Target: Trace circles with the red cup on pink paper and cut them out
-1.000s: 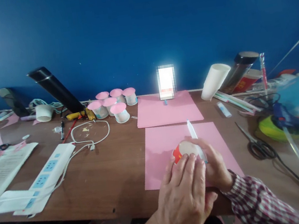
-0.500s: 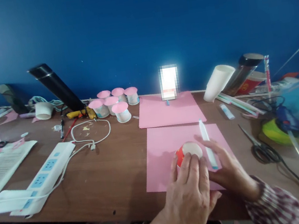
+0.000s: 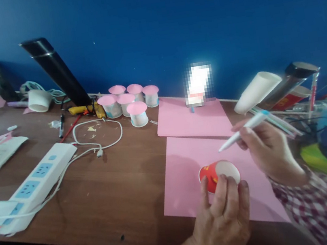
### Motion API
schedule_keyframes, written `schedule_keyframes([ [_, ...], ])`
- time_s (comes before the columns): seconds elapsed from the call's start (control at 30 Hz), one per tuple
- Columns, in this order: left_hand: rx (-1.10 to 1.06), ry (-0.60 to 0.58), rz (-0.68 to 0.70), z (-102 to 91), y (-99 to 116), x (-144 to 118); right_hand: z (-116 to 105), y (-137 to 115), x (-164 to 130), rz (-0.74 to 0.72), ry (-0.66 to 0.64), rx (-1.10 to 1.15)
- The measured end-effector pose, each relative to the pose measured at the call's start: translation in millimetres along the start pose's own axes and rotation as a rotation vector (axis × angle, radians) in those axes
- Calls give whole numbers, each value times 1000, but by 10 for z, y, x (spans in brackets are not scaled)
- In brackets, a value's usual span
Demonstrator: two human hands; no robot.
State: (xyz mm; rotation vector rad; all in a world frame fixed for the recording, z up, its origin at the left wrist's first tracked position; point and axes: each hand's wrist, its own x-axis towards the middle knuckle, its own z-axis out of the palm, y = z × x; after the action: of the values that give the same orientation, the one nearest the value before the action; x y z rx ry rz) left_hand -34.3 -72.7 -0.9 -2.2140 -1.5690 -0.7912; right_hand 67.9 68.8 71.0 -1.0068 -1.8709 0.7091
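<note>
Red cup (image 3: 215,170), illegible yellow marks (image 3: 208,168)

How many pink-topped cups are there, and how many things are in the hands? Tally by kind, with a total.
Pink-topped cups: 6
Red cup in the left hand: 1
White pen in the right hand: 1
Total: 8

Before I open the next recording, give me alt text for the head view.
The left hand holds a red cup and the right hand a white pen, with pink paper beneath on a brown table. Six pink-topped cups stand at back left.
</note>
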Motion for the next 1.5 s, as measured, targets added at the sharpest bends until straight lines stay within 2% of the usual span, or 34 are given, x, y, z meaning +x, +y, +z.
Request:
schedule_keyframes([
  [0.1, 50, 46, -7, 61, 19, -16, 154, -22, 192, 20, -326, -120],
  [0.2, 114, 105, -10, 92, 23, -36, 279, -67, 317, -23, -623, -186],
  [0.27, 135, 104, 17, 82, 7, -45, 345, -91, 374, -54, -782, -240],
  [0.4, 131, 65, 59, 43, -30, -48, 440, -105, 448, -108, -946, -309],
  [0.53, 139, 98, 21, 43, -20, -40, 485, -101, 493, -147, -1084, -339],
  [0.67, 131, 114, -3, 59, 1, -32, 503, -97, 522, -162, -1142, -388],
  [0.97, 123, 107, -11, 57, 21, -38, 531, -101, 541, -238, -1182, -469],
  [1.5, 101, 127, -28, 67, 30, -24, 551, -75, 536, -227, -1224, -440],
])
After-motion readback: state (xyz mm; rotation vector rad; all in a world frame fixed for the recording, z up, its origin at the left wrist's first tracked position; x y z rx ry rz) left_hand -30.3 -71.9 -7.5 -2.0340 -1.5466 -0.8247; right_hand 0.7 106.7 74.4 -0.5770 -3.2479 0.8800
